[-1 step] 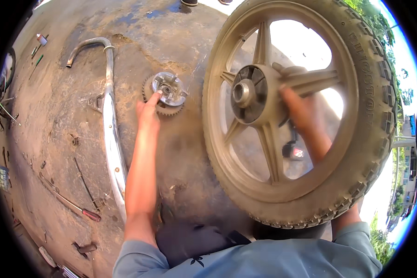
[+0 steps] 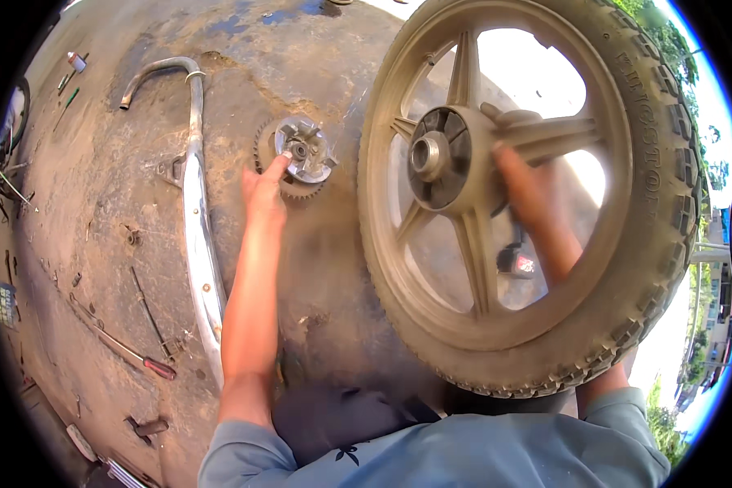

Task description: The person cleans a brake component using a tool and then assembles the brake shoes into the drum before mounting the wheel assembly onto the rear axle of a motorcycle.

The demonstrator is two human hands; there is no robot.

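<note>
A toothed sprocket with its silver hub (image 2: 311, 167) is in my left hand (image 2: 265, 185). The thumb presses on the hub's face near the bore, while the other fingers are mostly hidden behind the sprocket. On my right a large motorcycle wheel (image 2: 474, 260) stands tilted, with a cast spoked rim and a knobby tyre. My right hand (image 2: 527, 183) reaches through its spokes and is closed around the base of a spoke beside the hub, slightly blurred. The wheel's dark hub recess (image 2: 441, 159) faces left, toward the sprocket, and the two parts are apart.
A bent chrome exhaust pipe (image 2: 197, 211) lies left of my left arm. Farther left on the stained concrete are a red-handled screwdriver (image 2: 159, 368), a thin rod (image 2: 148, 309) and a spray can (image 2: 76, 62). A dark object with a red patch (image 2: 516, 262) shows through the wheel.
The whole view has shifted very slightly. Both hands keep the same hold on the sprocket and the wheel.
</note>
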